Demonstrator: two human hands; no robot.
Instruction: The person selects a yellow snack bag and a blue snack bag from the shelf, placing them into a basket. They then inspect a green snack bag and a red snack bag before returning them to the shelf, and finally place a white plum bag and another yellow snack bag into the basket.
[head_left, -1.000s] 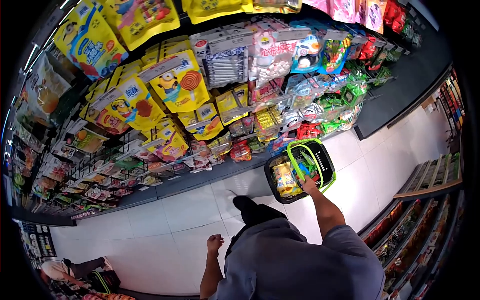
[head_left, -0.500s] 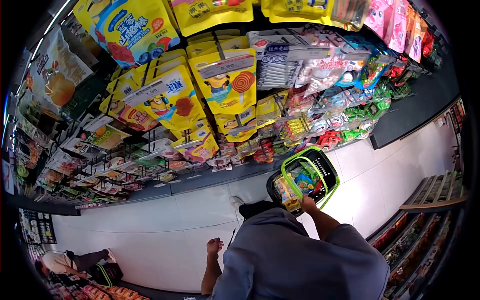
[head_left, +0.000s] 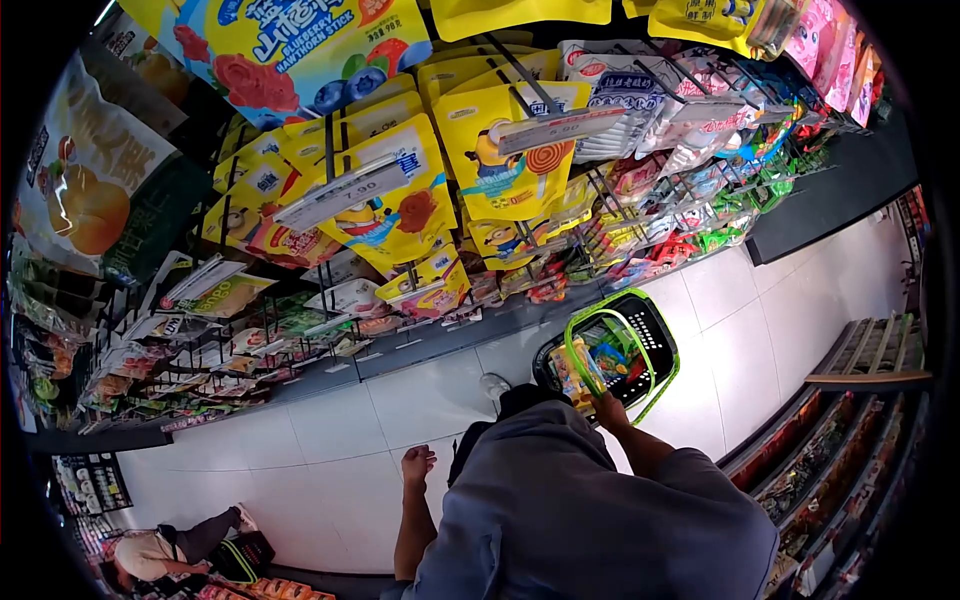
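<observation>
My right hand (head_left: 609, 411) is closed around the green handle (head_left: 654, 378) of a black shopping basket (head_left: 655, 330) with a bright green rim. In the basket lie a yellow packet (head_left: 573, 374) and a blue-and-green packet (head_left: 612, 360); other contents are hard to make out. My left hand (head_left: 418, 463) is held out over the floor at my other side, its fingers loosely curled and apart, with nothing seen in it. It touches no shelf or product.
Ahead, a rack holds hanging snack bags, including yellow pouches (head_left: 390, 190) behind price tags (head_left: 345, 192). Low shelves (head_left: 820, 470) stand at the right. At the lower left is another person (head_left: 150, 555) beside a black basket (head_left: 243, 558). Pale floor tiles (head_left: 330, 420) run between.
The view has shifted closer to the rack, so the yellow pouches look larger and lie further right. My left hand has risen slightly. My right hand keeps its hold on the basket.
</observation>
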